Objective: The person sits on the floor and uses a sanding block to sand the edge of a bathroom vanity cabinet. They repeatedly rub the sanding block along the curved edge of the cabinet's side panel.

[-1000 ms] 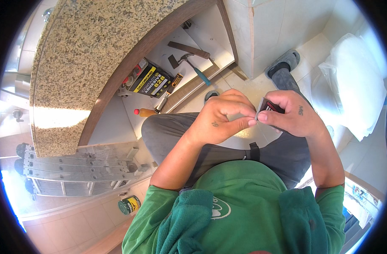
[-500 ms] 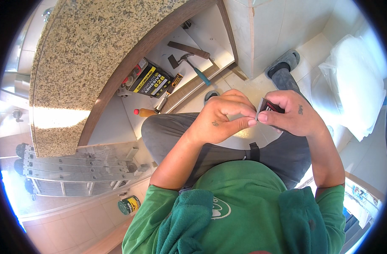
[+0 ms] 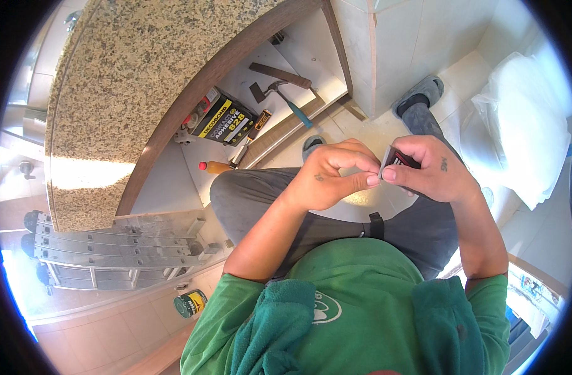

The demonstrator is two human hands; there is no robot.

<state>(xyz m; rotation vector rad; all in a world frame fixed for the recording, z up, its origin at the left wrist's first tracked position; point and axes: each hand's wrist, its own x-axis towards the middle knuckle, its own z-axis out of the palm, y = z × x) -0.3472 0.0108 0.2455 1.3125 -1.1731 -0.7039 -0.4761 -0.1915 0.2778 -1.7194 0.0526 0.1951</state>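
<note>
In front of my body, my right hand [image 3: 428, 167] grips a small flat black packet [image 3: 403, 160] with red and white marks. A thin grey edge stands up along its left side. My left hand [image 3: 336, 175] is closed in a pinch, thumb and forefinger meeting at that grey edge. Anything small between those fingertips is too hidden to make out. Both hands are above my bent legs, the left one lower down to the packet's left.
An open cabinet under a speckled granite counter [image 3: 136, 81] holds a hammer [image 3: 289, 106], a black and yellow adhesive tin [image 3: 226, 119] and a red-capped bottle [image 3: 215, 167]. A folded ladder [image 3: 111, 250] lies left, near a green can [image 3: 190, 303]. White plastic sheeting [image 3: 517, 125] is at right.
Both hands keep nearly the same place and grip on the packet. Only a very slight shift of the left hand and forearm to the right shows.
</note>
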